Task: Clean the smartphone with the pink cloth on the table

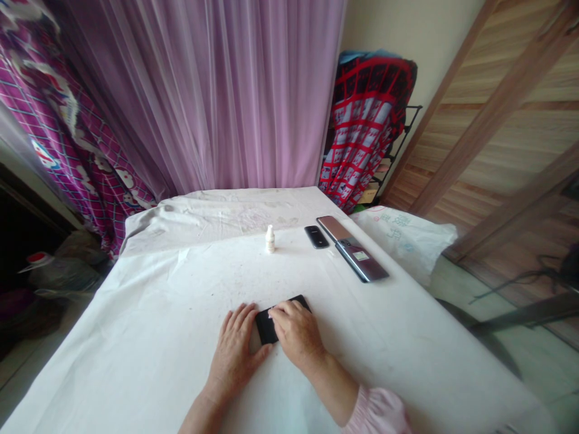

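Observation:
A flat black phone [266, 329] lies on the white-covered table, tilted slightly in front of me. My left hand [237, 343] rests flat at its left end, fingers stretched out, the thumb along its near edge. On top of the phone is my right hand [296, 331], its fingers bunched together and covering much of the surface. A tiny pale bit shows at these fingertips, too small to name. Beyond the hands a small white bottle [270, 240] with a narrow tip stands upright.
A small black phone [316, 237] lies at the back right, beside a brownish phone [332, 229] and a larger shiny one with a label [362, 260]. A white plastic bag [402, 235] hangs past the table's right edge. Purple curtains [239, 96] close off the back.

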`<state>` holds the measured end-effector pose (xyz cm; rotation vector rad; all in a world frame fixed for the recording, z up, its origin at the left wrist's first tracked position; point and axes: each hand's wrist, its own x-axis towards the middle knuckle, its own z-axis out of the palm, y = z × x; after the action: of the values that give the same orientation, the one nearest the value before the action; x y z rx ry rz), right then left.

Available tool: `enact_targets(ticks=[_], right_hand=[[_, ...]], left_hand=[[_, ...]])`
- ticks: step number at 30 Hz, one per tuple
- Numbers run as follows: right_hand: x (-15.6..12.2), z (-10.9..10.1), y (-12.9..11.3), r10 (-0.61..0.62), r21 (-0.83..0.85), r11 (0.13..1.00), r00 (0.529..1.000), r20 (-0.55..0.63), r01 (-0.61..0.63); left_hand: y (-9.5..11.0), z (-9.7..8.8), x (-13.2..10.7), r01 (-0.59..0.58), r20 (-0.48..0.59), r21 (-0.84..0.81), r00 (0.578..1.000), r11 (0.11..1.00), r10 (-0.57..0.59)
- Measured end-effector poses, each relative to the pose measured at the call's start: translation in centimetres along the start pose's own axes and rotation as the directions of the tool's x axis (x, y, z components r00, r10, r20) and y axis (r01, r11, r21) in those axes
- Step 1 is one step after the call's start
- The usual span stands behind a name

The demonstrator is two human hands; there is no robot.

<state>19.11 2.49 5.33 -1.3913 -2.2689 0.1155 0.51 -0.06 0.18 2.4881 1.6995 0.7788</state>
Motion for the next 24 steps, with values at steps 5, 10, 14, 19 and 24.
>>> enact_targets(ticks=[5,10,14,19,24], right_hand=[[-0.1,0.3,-0.4,-0.054,0.020,0.998,0.998,0.015,0.053],[-0.1,0.1,-0.1,-0.043,0.043,0.998,0.999,0.025,0.041],[0.0,-0.1,0.6,0.013,0.043,0.999,1.000,0.010,-0.013],[0.0,-0.6,1.5,0.052,0.009,0.999,0.999,-0.001,-0.052],[-0.2,-0.6,2.4,0.090,-0.027,0.995,0.996,-0.026,-0.091]], left_hand=[[-0.2,0.1,-0.1,0.001,0.011,-0.007,1.000,1.000,-0.001],[-0.3,0.1,-0.1,-0.004,0.015,0.004,1.000,1.000,0.004],[-0.1,-0.1,0.0,0.004,0.012,0.005,1.000,1.000,-0.004],[0.1,-0.2,0.0,0.005,0.005,-0.002,1.000,1.000,-0.005],[-0.1,-0.2,0.0,0.003,0.010,0.002,1.000,1.000,-0.003]])
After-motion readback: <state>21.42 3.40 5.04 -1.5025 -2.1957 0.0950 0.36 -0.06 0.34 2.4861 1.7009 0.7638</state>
